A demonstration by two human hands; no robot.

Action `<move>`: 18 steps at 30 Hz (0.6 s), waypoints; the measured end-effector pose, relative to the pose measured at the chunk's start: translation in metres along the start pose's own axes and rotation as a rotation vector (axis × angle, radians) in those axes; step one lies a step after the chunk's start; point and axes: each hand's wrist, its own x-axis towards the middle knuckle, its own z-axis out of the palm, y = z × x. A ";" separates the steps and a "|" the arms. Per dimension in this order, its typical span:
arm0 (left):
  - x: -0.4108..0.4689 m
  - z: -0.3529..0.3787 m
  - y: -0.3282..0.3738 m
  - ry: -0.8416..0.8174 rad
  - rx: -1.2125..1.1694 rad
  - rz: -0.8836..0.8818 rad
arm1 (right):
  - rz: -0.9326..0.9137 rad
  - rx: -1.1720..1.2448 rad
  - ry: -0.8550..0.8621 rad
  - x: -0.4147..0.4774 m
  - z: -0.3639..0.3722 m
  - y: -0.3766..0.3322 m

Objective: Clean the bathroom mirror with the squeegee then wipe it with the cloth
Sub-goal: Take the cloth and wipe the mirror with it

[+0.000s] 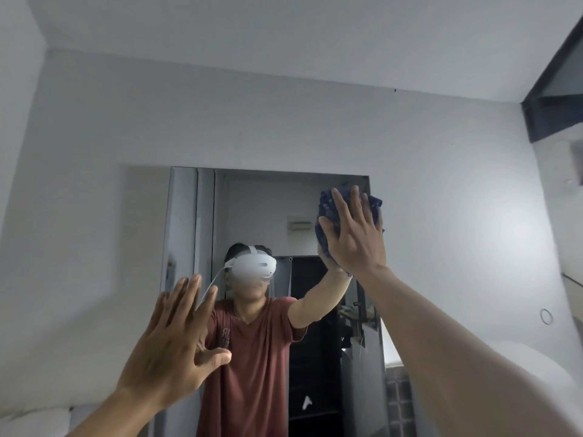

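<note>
The bathroom mirror point(252, 209) hangs on the white wall straight ahead, a tall rectangle. My right hand point(355, 234) presses a dark blue cloth point(325, 203) flat against the glass near its upper right corner, palm spread over the cloth. My left hand point(176, 335) is raised in front of the mirror's lower left edge, fingers apart and holding nothing. Whether it touches the glass I cannot tell. No squeegee is in view.
The mirror reflects a person in a red shirt wearing a white headset, with a dark doorway behind. White walls point(441, 200) surround the mirror. A dark window frame point(549, 102) sits at the upper right, and a small ring hook point(546, 316) is on the right wall.
</note>
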 end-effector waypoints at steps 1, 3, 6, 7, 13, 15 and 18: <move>0.000 0.000 0.000 -0.003 0.010 -0.008 | 0.007 0.001 -0.003 -0.008 0.001 0.002; -0.001 0.000 0.002 -0.009 0.021 -0.028 | 0.024 -0.020 -0.004 -0.024 0.004 0.003; -0.013 0.002 0.009 -0.012 0.008 -0.048 | 0.066 -0.035 0.003 -0.047 0.010 0.000; -0.021 0.003 0.012 -0.014 -0.002 -0.052 | 0.087 -0.012 0.004 -0.053 0.010 -0.003; -0.066 0.016 0.020 -0.053 -0.047 0.000 | 0.152 0.042 0.003 -0.070 0.017 -0.035; -0.068 0.017 0.020 -0.077 -0.054 -0.017 | 0.140 0.048 0.013 -0.071 0.018 -0.050; -0.065 0.013 0.021 -0.093 -0.058 -0.037 | 0.063 0.072 0.029 -0.068 0.020 -0.078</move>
